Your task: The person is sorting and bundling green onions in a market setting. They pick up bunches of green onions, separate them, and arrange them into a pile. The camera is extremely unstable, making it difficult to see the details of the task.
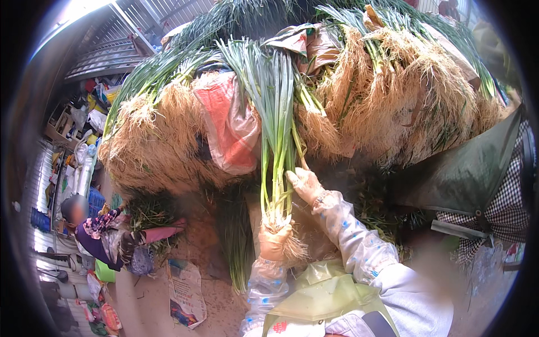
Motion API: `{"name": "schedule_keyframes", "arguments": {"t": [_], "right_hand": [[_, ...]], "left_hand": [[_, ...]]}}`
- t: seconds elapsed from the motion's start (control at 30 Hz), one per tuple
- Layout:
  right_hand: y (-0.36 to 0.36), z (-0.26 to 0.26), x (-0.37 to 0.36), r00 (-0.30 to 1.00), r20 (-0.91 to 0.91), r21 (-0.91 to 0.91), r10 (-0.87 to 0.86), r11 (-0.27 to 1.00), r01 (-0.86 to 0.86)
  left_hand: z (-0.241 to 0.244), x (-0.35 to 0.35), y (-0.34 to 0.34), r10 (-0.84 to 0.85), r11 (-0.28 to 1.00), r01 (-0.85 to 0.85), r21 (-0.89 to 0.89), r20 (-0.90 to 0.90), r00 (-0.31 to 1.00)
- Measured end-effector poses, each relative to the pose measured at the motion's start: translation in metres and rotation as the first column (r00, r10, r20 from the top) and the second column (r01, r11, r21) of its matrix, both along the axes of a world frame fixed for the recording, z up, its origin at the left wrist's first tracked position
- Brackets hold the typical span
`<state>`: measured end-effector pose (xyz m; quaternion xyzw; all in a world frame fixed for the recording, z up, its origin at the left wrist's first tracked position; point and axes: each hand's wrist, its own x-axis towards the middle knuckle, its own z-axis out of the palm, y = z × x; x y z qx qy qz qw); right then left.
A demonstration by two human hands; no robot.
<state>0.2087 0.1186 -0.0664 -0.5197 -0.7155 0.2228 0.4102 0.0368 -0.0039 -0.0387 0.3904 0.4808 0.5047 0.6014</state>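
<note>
My left hand, in a pale glove, grips a bunch of long green leafy stalks, likely leeks or Chinese chives, by the root end. Roots hang out beside the glove. Across a heap of similar plants lie the bunch's leaf tips, pointing away from me. My right hand, gloved too, is beside the stalks with its fingers at a thin yellowish stalk; its grip there looks closed. Clear dotted sleeves cover both forearms.
Heaped plants with tangled roots stretch across the far side. A red and white woven sack hangs among them. Another person sits at the left near loose greens. A printed sack lies on the floor; dark green cloth is at the right.
</note>
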Motion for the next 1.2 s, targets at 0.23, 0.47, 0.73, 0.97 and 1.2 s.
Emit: {"name": "schedule_keyframes", "arguments": {"t": [0.23,0.47,0.73,0.97,1.2], "right_hand": [[-0.133,0.05,0.019,0.858,-0.476,-0.566,0.192,0.68,-0.466],[-0.166,0.081,0.046,0.943,-0.137,-0.485,0.305,0.809,-0.332],[-0.179,0.053,0.087,0.994,-0.004,-0.474,0.109,0.875,-0.097],[-0.049,-0.026,-0.005,0.963,-0.251,-0.279,-0.096,0.96,0.023],[0.019,-0.032,-0.03,0.773,-0.597,-0.538,-0.214,0.822,-0.188]], "left_hand": [[-0.005,-0.002,0.003,0.075,0.986,-0.063,0.157,-0.072,0.995],[-0.007,0.002,0.0,0.032,0.994,-0.021,0.109,-0.102,0.994],[-0.028,-0.013,0.015,0.115,0.993,-0.096,-0.064,0.471,0.875],[0.021,0.025,-0.014,-0.034,0.985,0.087,0.152,-0.321,0.947],[0.016,0.018,-0.022,0.026,0.953,0.189,0.237,-0.685,0.728]]}}
